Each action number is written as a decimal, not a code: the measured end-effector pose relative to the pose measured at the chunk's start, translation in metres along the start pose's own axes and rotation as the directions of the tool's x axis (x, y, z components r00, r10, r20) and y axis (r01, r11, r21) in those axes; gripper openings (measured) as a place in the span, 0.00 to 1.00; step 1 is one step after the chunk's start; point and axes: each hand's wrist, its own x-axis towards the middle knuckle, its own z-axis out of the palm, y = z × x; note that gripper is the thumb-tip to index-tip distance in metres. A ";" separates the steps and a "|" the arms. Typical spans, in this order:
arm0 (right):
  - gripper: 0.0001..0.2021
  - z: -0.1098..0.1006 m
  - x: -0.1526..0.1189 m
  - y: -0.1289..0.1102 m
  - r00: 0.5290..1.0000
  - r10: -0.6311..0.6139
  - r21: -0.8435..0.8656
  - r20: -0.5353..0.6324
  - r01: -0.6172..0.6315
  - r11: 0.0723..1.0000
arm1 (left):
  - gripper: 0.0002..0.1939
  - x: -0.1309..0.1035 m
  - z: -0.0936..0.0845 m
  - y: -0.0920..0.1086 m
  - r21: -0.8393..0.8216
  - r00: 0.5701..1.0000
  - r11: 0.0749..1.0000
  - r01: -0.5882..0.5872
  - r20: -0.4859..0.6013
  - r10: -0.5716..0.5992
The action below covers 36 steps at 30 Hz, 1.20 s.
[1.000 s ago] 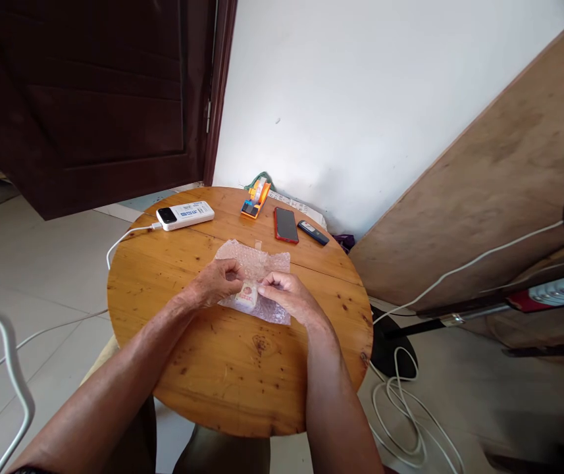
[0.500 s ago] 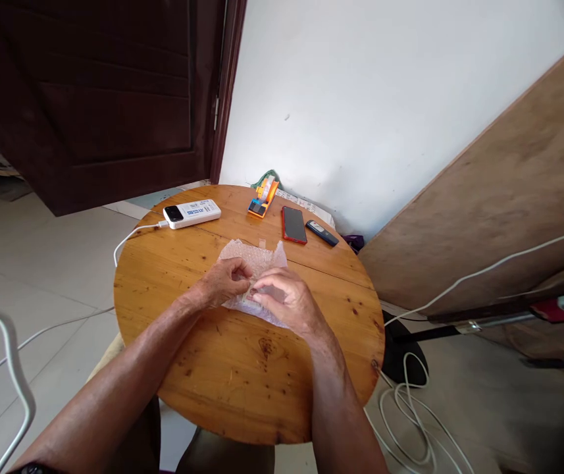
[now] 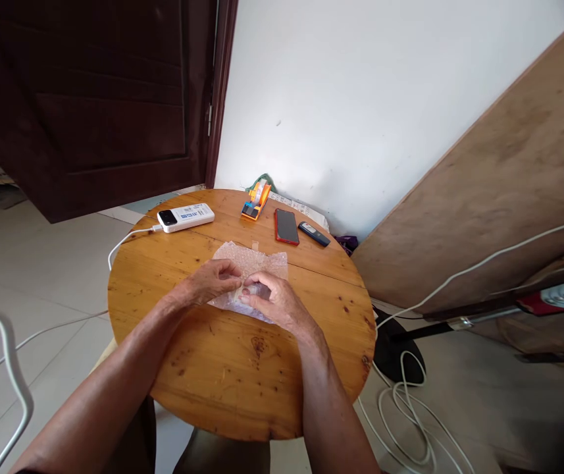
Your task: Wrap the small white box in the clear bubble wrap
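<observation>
table: round and wooden [image 3: 262, 378], its near edge toward the person's legs [image 3: 222, 453]
right hand: low over the wrap [image 3: 282, 303], thumb and forefinger curved, a gap showing between them; whether the tips grip anything, cannot tell
left hand: just across from it [image 3: 212, 282], thumb and forefinger close together at the tips; whether they pinch anything, cannot tell
bubble wrap: a clear sheet [image 3: 262, 259] spread flat on the table under both hands, its middle partly hidden by fingers
dark handset: [image 3: 314, 234] just right of the red-edged phone [image 3: 287, 226], beyond the wrap
white device: far left of the tabletop [image 3: 185, 217], cable [image 3: 133, 234] plugged in
tape dispenser: orange [image 3: 256, 199], near the far rim
behind: white wall [image 3: 331, 99], dark door [image 3: 114, 118] at left
</observation>
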 end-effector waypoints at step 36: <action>0.12 0.017 0.005 -0.001 0.972 -0.235 -0.104 0.027 0.237 0.966 | 0.17 -0.032 0.014 -0.006 -0.223 0.934 0.947 0.229 -0.223 -0.278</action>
